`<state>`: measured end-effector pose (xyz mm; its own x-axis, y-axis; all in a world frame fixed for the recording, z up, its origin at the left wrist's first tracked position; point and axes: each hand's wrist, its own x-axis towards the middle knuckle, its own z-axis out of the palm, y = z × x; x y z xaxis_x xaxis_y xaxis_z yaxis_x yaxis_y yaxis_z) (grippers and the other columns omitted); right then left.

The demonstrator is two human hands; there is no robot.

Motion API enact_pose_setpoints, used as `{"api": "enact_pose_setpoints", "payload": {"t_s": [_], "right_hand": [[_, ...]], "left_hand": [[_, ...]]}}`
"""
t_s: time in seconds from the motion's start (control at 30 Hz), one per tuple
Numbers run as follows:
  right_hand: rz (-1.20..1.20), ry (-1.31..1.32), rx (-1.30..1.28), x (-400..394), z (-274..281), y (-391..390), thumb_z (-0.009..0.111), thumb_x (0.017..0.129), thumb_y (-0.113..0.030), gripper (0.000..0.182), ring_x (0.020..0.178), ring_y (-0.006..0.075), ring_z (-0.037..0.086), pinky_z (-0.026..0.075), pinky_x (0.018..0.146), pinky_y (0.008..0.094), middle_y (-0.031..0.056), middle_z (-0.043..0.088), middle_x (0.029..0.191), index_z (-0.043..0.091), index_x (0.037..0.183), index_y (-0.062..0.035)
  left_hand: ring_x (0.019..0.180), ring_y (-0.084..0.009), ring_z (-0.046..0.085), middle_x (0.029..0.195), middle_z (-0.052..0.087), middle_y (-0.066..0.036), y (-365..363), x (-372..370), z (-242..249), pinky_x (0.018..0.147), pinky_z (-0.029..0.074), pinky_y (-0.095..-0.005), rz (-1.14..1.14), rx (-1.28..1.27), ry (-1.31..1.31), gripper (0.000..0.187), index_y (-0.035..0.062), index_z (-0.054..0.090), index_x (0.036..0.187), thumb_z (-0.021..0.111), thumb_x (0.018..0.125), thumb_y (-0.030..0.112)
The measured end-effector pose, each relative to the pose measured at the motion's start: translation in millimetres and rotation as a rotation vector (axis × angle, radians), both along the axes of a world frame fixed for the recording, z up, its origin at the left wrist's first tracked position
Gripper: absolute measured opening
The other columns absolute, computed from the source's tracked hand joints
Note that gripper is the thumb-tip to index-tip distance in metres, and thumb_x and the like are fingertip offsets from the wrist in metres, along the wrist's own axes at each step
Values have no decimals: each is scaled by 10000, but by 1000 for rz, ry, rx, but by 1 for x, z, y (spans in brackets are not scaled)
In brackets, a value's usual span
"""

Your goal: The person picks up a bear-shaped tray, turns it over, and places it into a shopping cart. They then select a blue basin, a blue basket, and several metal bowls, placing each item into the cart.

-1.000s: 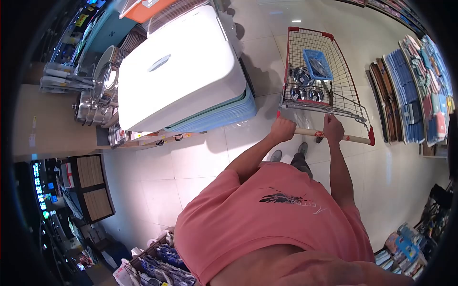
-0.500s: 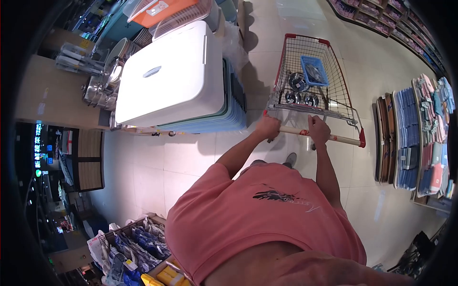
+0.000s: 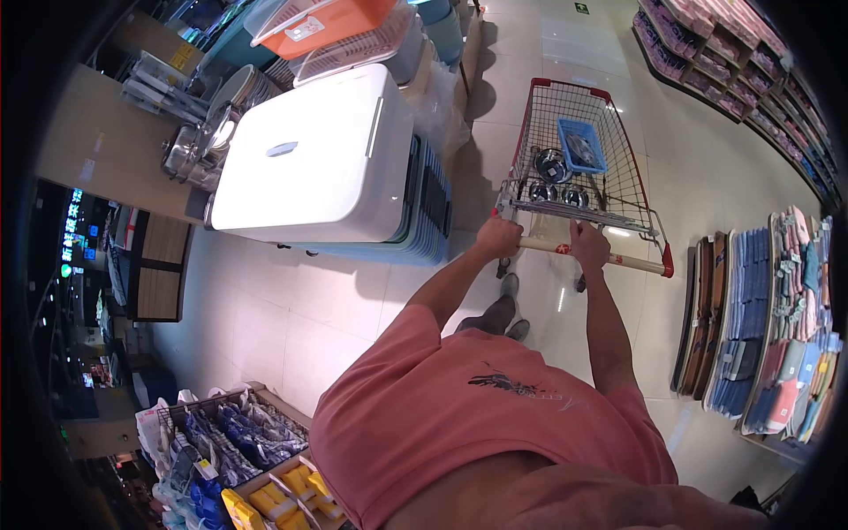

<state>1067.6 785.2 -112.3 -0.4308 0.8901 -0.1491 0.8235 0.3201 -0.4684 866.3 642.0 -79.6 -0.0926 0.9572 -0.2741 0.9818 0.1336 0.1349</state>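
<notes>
My left hand (image 3: 500, 237) is wrapped round the left end of the cream handle bar (image 3: 638, 263) of a shopping cart. Further right on the same bar, my right hand (image 3: 589, 245) is closed around it. The wire shopping cart (image 3: 629, 159) with red trim stands in front of me. Inside it is a small blue plastic basket (image 3: 601, 159) holding something shiny in clear wrap. Beside and below that basket lie a larger round metal piece (image 3: 552, 165) and two smaller ones, the left one (image 3: 543, 192) and the right one (image 3: 574, 195), perhaps bowls or lids.
White lidded storage bins (image 3: 309, 159) are stacked close on the left, near an orange basket (image 3: 322, 31) and metal pots (image 3: 181, 150). Racks of folded textiles (image 3: 746, 309) stand at right, shelves (image 3: 715, 62) at far right. Behind me at left are yellow packages (image 3: 283, 499). Pale floor tiles run ahead.
The racks, shelves and bins have shifted down the view as I move forward with the cart. My feet have changed position. Both hands keep their grip on the bar.
</notes>
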Motion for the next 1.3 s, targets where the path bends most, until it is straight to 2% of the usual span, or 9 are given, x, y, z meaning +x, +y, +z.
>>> {"api": "enact_pose_setpoints", "payload": {"t_s": [0.33, 0.43, 0.5, 0.7, 0.83, 0.9, 1.27, 1.3], "right_hand": [[-13, -87, -16, -41, -15, 74, 490, 960, -517, 456, 789, 362, 688, 530, 706, 482, 131, 711, 808, 700, 875, -122], [14, -163, -23, -55, -22, 101, 481, 966, -494, 445, 803, 363, 688, 528, 723, 486, 136, 712, 824, 696, 881, -115], [92, -102, 17, -65, -27, 119, 490, 965, -481, 447, 786, 371, 695, 542, 718, 488, 162, 710, 799, 710, 864, -105], [115, -133, 7, -98, -33, 156, 492, 963, -486, 445, 809, 367, 699, 545, 733, 479, 159, 715, 820, 712, 869, -111], [97, -161, -86, -122, -30, 178, 469, 967, -485, 446, 840, 358, 693, 531, 749, 478, 130, 716, 866, 712, 909, -116], [109, -130, -68, -134, -32, 192, 506, 952, -482, 439, 796, 364, 702, 548, 734, 473, 142, 722, 826, 724, 885, -107], [162, -140, -133, -200, -39, 262, 443, 955, -452, 455, 857, 387, 694, 539, 788, 503, 177, 721, 900, 731, 951, -100], [177, -176, -146, -206, -43, 269, 434, 963, -488, 481, 876, 372, 697, 535, 797, 492, 161, 725, 903, 731, 966, -109]], "left_hand": [[771, -275, 703, 836, 704, -89, 63, -37, -13, 753, 521, -414, 29, 37, -58, 170, 89, 687, 838, 687, 707, 197], [759, -299, 702, 821, 703, -105, 86, -52, -18, 754, 543, -428, 24, 97, -85, 167, 78, 686, 808, 691, 684, 189], [771, -278, 703, 833, 701, -96, 99, -64, -19, 746, 521, -424, 35, 102, -98, 138, 93, 680, 823, 676, 712, 175], [748, -284, 699, 825, 700, -103, 132, -96, -34, 744, 524, -426, 49, 157, -114, 116, 90, 678, 802, 661, 713, 162], [734, -287, 696, 811, 699, -104, 151, -115, -35, 742, 524, -423, 68, 140, -108, 118, 90, 679, 803, 652, 713, 162], [732, -291, 696, 808, 699, -107, 164, -126, -37, 737, 526, -425, 45, 145, -106, 122, 89, 680, 802, 652, 708, 161], [757, -303, 706, 827, 709, -95, 232, -188, -44, 742, 545, -431, 76, 63, -57, 136, 89, 696, 818, 668, 729, 188], [752, -309, 705, 832, 709, -95, 239, -192, -43, 738, 547, -432, 83, 65, -53, 137, 88, 696, 818, 666, 738, 195]]}}
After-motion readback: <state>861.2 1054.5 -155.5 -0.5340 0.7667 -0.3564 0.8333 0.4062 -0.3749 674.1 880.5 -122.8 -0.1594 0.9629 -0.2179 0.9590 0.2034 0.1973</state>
